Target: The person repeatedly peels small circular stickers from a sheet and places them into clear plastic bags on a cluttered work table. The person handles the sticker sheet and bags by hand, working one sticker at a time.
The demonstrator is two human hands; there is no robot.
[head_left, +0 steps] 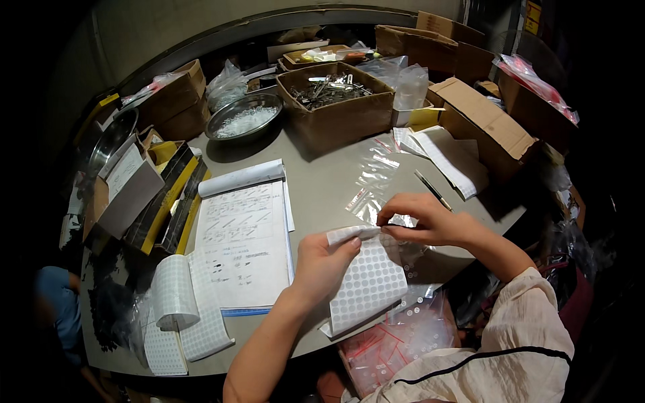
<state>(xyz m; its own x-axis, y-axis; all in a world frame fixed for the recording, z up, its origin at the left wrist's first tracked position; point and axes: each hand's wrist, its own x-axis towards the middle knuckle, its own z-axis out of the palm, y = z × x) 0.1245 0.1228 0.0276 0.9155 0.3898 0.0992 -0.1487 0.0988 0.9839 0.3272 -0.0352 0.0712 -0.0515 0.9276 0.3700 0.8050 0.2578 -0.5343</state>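
My left hand (320, 263) is closed on a white sheet of round stickers (368, 281), its thumb on top of the folded upper edge. The sheet hangs over the table's near edge, with rows of pale grey dots facing up. At the sheet's upper right corner, my right hand (424, 219) pinches thumb and fingers together; whatever is between the tips is too small to make out. Small clear zip bags (376, 168) lie in a row just beyond the right hand. Below the sheet, a pile of clear bags with red strips and small round labels (396, 346) rests near my lap.
An open notebook (245, 235) and more sticker sheets (201, 322) lie at left. Farther back stand a metal bowl of clear small parts (244, 121) and a cardboard box of metal pieces (336, 124). A pen (432, 188) and papers (453, 161) lie at right. Another person's blue sleeve (59, 302) shows far left.
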